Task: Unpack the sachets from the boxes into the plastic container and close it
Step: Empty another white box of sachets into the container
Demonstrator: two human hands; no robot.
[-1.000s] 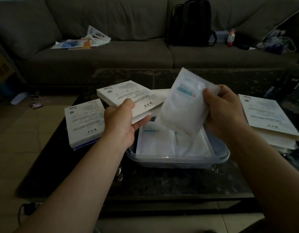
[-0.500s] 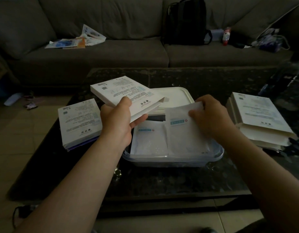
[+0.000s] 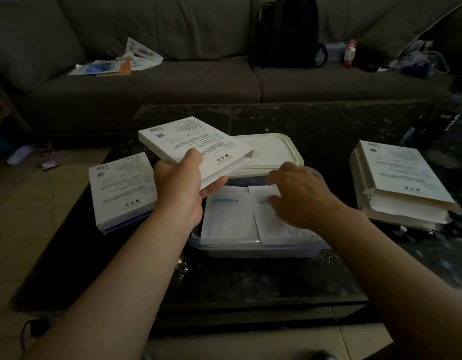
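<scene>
Settling white foil sachets [image 3: 231, 216] flat inside the clear rectangular plastic container [image 3: 256, 249] on the dark table.

Worth keeping right hand [image 3: 301, 197], fingers loosely spread and holding nothing, pressing the stacks level; left hand [image 3: 181, 187] pinching open white cardboard box [image 3: 196, 146] above, white lid [image 3: 271, 152] waiting just behind.

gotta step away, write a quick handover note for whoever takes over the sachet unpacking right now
Left hand: holds an opened box above the container's far-left corner.
Right hand: open, empty, over the right-hand sachet.
Plastic container: on the table centre, sachets lying flat inside in two stacks. Its lid lies just behind it, off.
Done: several sachets are in.
Left: check the held box for more sachets, deal with the box stack at left and the stack at right if still full, then put the lid on.
</scene>
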